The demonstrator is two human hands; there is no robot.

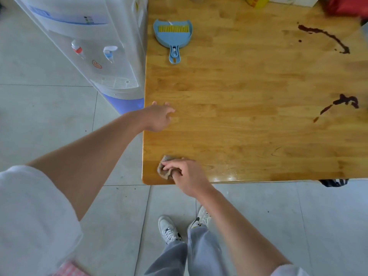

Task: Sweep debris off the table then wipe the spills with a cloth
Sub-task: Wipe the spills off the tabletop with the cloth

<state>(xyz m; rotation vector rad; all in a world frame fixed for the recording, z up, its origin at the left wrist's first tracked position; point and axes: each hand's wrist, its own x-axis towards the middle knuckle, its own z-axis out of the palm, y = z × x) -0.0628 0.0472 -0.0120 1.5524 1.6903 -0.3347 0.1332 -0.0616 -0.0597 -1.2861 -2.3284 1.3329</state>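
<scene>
A water dispenser [95, 50] is standing at ten o'clock beside the wooden table [249, 126], where a blue dustpan [172, 37] holding a yellow brush [173, 28] is lying at twelve and dark spills [326, 37] are streaking the two o'clock side. The right hand [187, 176] is gripping a crumpled brown cloth [164, 170] at the near corner, the cloth poking out at its nine o'clock; the left hand [157, 118], fingers loosely curled, is holding nothing at the table's edge.

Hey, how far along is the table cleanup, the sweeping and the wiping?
Sweeping looks done: no loose debris shows on the table, and the dustpan with its brush lies set aside near the far left edge. In hand: the right hand grips the cloth at the near left corner, while the left hand rests at the table's left edge. Left: both dark spills, far and near, sit unwiped on the right.
</scene>
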